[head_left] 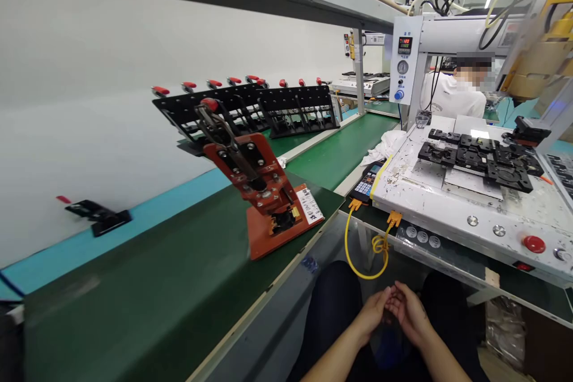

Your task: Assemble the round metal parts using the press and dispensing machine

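Note:
My left hand [374, 313] and my right hand [410, 313] rest together over my lap, below the edge of the bench. Their fingertips meet, and the fingers are loosely curled. I see nothing held in either palm. Just above them hangs a looped yellow cable [379, 245], apart from my fingers. To the left, on the green bench, stands a red-orange clamp fixture [264, 191] with a red-tipped lever and a white handwritten label. A small black part [283, 222] sits in its base.
A white machine [403, 191] with black fixture plates [481, 158] stands at the right. Beside it lies a keypad controller [367, 180]. Black racks of red-handled clamps [298, 110] stand on the green belt behind. A person in white [452, 95] sits beyond the machine.

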Demonstrator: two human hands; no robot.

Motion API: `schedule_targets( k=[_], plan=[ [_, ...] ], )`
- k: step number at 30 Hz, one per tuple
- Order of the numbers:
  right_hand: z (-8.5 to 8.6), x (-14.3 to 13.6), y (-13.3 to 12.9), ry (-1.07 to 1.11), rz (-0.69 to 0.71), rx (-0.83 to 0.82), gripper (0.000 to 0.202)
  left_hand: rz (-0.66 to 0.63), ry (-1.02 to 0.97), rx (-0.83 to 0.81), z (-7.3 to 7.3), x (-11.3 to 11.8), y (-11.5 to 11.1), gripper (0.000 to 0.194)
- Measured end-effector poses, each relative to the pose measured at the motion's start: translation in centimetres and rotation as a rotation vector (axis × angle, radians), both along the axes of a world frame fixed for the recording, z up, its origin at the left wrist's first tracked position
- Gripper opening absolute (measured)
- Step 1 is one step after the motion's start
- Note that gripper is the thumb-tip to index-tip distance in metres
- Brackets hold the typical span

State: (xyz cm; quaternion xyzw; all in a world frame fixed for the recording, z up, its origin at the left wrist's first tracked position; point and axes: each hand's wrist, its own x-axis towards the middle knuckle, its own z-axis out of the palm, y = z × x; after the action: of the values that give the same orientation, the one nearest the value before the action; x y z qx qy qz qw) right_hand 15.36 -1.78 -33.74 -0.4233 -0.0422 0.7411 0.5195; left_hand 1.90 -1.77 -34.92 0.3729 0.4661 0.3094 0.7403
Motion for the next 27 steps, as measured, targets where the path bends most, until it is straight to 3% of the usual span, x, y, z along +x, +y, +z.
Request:
schedule_targets(
  k=[9, 18, 22, 25, 27],
  plan=[
    [0.0, 0.1, 0.1, 0.001, 0.011, 0.012, 0.033, 0.010, 0.132, 0.030, -0.3, 0.6, -0.4, 0.093],
    [-0.1, 0.1, 0.0, -0.122, 0.095, 0.080, 0.036, 0.020, 0.290, 0.151, 1.0, 1.2, -1.3, 0.091],
    [-0.3, 0.3, -0.3, -0.300, 0.213, 0.180, 0.042, 0.009, 0.445, 0.318, 3.2, 0.2, -1.8, 0.065],
    [-0.7, 0.0, -0.8, -0.501, 0.353, 0.291, 0.045, 0.003, 0.601, 0.501, 5.9, -2.4, -2.2, 0.038],
    [-1.0, -0.6, -1.3, -0.626, 0.446, 0.368, 0.041, -0.011, 0.827, 0.651, 7.5, -4.8, -2.4, 0.039]
  ],
)
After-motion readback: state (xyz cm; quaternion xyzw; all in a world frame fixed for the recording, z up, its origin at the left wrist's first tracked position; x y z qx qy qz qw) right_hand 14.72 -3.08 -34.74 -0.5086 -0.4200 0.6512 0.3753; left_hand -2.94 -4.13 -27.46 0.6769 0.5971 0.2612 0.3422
